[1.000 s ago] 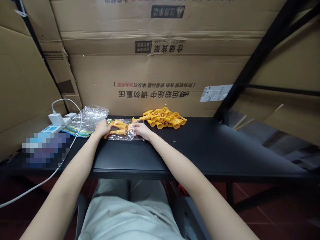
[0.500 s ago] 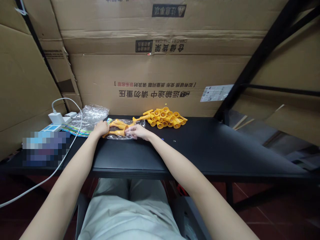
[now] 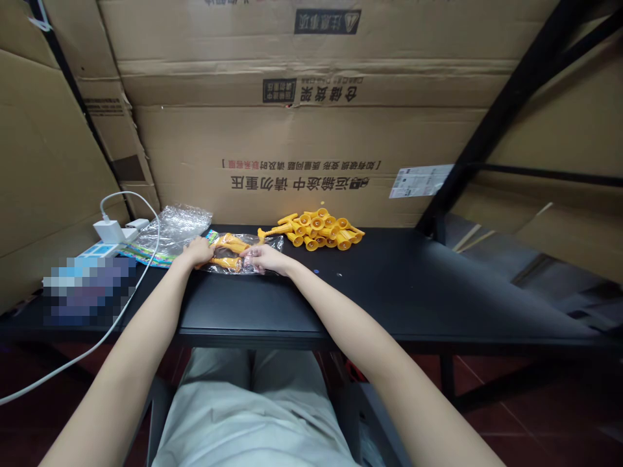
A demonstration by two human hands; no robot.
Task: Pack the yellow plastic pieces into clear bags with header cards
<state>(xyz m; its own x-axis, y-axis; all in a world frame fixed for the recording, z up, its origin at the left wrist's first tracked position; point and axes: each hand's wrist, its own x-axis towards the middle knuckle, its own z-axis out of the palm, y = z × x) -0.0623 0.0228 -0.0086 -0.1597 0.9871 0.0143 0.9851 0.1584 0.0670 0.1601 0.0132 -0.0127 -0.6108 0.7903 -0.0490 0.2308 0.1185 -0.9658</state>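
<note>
On the black table lies a clear plastic bag [image 3: 249,240] with a colourful printed header. Two yellow horn-shaped pieces [image 3: 226,263] lie along it, the nearer one seen through the film. My left hand [image 3: 198,251] is closed on the header end of the bag, its fingertips partly hidden. At the bag's right end, my right hand [image 3: 270,258] pinches the film close to the wide ends of the pieces. Just behind that hand, a pile of similar yellow horn-shaped pieces [image 3: 317,224] rests on the table, one thin stem pointing toward the bag.
Several flat clear bags [image 3: 180,227] lie at the left, beside a power strip with a white charger [image 3: 109,230]. Its white cable [image 3: 127,305] loops down across the table's left side. A cardboard wall [image 3: 302,136] stands behind, and a black metal post [image 3: 491,123] slants at the right.
The nearer yellow piece has shifted slightly and now lies under the film. My right hand has moved a little, away from the stem behind it. My left hand stays at the header.
</note>
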